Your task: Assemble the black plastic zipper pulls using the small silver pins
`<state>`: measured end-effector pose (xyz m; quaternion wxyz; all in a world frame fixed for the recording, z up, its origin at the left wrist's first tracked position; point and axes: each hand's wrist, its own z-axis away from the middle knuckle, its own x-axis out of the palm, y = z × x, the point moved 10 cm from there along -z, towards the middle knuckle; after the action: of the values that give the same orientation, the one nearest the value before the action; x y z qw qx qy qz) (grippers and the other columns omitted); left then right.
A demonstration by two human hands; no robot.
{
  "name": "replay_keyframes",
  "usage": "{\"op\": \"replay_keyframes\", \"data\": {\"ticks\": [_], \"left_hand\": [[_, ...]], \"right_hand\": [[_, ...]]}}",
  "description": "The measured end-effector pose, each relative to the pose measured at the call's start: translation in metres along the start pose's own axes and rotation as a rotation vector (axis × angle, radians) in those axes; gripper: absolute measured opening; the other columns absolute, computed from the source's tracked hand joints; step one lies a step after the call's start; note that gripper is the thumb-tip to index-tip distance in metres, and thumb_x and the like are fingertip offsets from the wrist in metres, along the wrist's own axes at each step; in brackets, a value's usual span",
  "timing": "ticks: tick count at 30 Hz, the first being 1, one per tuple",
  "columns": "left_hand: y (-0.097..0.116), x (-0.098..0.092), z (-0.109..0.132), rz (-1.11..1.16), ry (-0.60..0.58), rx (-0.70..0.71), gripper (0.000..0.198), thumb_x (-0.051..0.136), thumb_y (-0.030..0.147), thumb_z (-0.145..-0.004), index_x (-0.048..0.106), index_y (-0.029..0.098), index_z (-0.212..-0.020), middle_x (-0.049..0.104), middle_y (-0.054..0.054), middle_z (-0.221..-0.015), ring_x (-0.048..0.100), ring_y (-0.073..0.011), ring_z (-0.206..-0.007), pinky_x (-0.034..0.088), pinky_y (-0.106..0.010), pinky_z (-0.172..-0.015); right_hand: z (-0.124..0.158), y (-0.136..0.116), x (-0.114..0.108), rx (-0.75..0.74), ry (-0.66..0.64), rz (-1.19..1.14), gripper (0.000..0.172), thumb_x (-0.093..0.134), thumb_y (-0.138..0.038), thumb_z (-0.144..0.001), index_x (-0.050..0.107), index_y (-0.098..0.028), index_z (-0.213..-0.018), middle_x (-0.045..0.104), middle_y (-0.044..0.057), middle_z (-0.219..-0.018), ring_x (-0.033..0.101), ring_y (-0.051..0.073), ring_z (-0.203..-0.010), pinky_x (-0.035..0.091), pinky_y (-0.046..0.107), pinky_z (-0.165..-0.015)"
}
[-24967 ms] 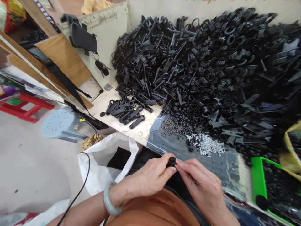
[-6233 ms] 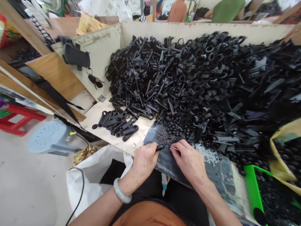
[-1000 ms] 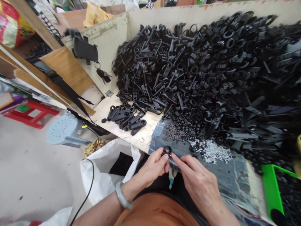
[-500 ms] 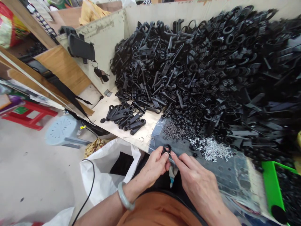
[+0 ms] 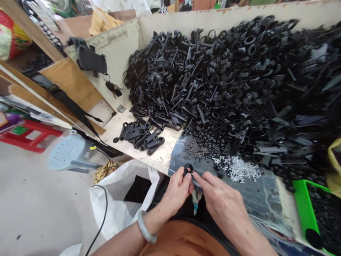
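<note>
My left hand pinches a small black plastic ring part at the table's near edge. My right hand meets it from the right, fingertips pressed together against the same part; what they hold is too small to make out. Just beyond lie a patch of small dark screws and a patch of silver pins on a dark mat. A huge heap of black plastic levers and rings fills the table behind.
A small row of assembled black levers lies on the bare board at left. An open white sack stands below the edge. A green tray of black pieces sits at right. Keys hang on the side wall; a grey stool stands on the floor.
Both hands stay together on the ring part at the table edge, with only slight finger shifts. The view has tilted a little.
</note>
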<state>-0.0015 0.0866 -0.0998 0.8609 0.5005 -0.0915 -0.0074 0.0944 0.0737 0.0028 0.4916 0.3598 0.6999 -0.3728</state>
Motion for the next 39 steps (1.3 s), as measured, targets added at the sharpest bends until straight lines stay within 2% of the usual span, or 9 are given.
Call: {"op": "replay_keyframes", "data": {"ticks": [3,6,11,15,19,23,28,32,39], "left_hand": [[0.006,0.000,0.001,0.004,-0.019,-0.003,0.031,0.058,0.051,-0.093,0.050,0.021,-0.089,0.047,0.008,-0.055,0.032,-0.0066,-0.045,0.020,-0.020,-0.043],[0.007,0.004,0.002,0.115,-0.080,-0.060,0.036,0.063,0.053,-0.088,0.050,0.021,-0.093,0.049,0.008,-0.055,0.030,-0.0064,-0.045,0.015,-0.020,-0.041],[0.009,0.004,0.003,0.137,-0.107,-0.064,0.037,0.064,0.055,-0.087,0.049,0.020,-0.091,0.049,0.007,-0.057,0.032,-0.0067,-0.047,0.014,-0.020,-0.041],[0.006,0.002,0.002,0.099,-0.062,-0.051,0.037,0.063,0.055,-0.089,0.048,0.022,-0.090,0.045,0.008,-0.060,0.035,-0.0070,-0.049,0.019,-0.019,-0.042],[0.005,0.000,0.002,0.067,-0.023,-0.018,0.038,0.066,0.054,-0.088,0.047,0.022,-0.085,0.044,0.008,-0.065,0.039,-0.0071,-0.055,0.030,-0.019,-0.048],[0.005,0.003,0.002,0.095,-0.039,-0.037,0.037,0.063,0.056,-0.089,0.048,0.022,-0.088,0.045,0.009,-0.058,0.033,-0.0069,-0.048,0.021,-0.020,-0.043],[0.009,0.008,0.005,0.155,-0.108,-0.087,0.039,0.061,0.057,-0.088,0.050,0.021,-0.097,0.047,0.008,-0.054,0.028,-0.0076,-0.044,0.012,-0.022,-0.041],[0.012,0.006,0.006,0.177,-0.108,-0.084,0.040,0.064,0.058,-0.085,0.049,0.021,-0.094,0.047,0.007,-0.054,0.029,-0.0077,-0.046,0.012,-0.021,-0.041],[0.010,0.008,0.006,0.212,-0.100,-0.112,0.044,0.067,0.060,-0.082,0.047,0.022,-0.090,0.046,0.008,-0.055,0.029,-0.0071,-0.046,0.012,-0.021,-0.042]], "right_hand": [[-0.001,0.004,0.000,0.014,-0.008,-0.026,0.041,0.046,-0.002,-0.093,0.066,-0.022,-0.123,0.070,0.002,-0.086,0.068,0.014,-0.076,0.047,0.023,-0.056],[-0.002,0.007,0.002,0.029,-0.033,-0.086,0.041,0.046,-0.003,-0.096,0.066,-0.022,-0.126,0.069,0.001,-0.088,0.068,0.013,-0.076,0.049,0.022,-0.059],[-0.008,0.009,0.005,-0.008,-0.088,-0.107,0.040,0.050,-0.003,-0.095,0.067,-0.024,-0.125,0.067,-0.001,-0.085,0.066,0.012,-0.073,0.049,0.021,-0.057],[-0.014,-0.013,-0.002,-0.154,-0.057,0.063,0.033,0.055,0.003,-0.085,0.071,-0.016,-0.106,0.070,0.006,-0.090,0.065,0.018,-0.075,0.050,0.027,-0.053],[-0.020,-0.035,-0.005,-0.277,-0.086,0.203,0.026,0.057,0.003,-0.080,0.071,-0.016,-0.089,0.068,0.008,-0.084,0.061,0.022,-0.071,0.050,0.031,-0.050],[-0.023,-0.019,-0.010,-0.192,-0.127,0.165,0.033,0.057,0.004,-0.080,0.071,-0.018,-0.100,0.069,0.005,-0.087,0.065,0.018,-0.075,0.051,0.026,-0.054],[-0.015,0.012,-0.020,-0.040,-0.069,0.043,0.039,0.051,-0.001,-0.089,0.069,-0.022,-0.117,0.067,0.001,-0.086,0.067,0.013,-0.073,0.046,0.023,-0.053],[-0.010,0.006,-0.018,-0.049,-0.053,-0.009,0.040,0.044,-0.004,-0.097,0.068,-0.024,-0.122,0.066,0.001,-0.086,0.067,0.014,-0.076,0.046,0.023,-0.057],[-0.009,0.002,-0.009,-0.051,-0.017,-0.031,0.039,0.042,-0.006,-0.099,0.068,-0.021,-0.125,0.067,0.002,-0.087,0.065,0.015,-0.077,0.047,0.025,-0.062]]}}
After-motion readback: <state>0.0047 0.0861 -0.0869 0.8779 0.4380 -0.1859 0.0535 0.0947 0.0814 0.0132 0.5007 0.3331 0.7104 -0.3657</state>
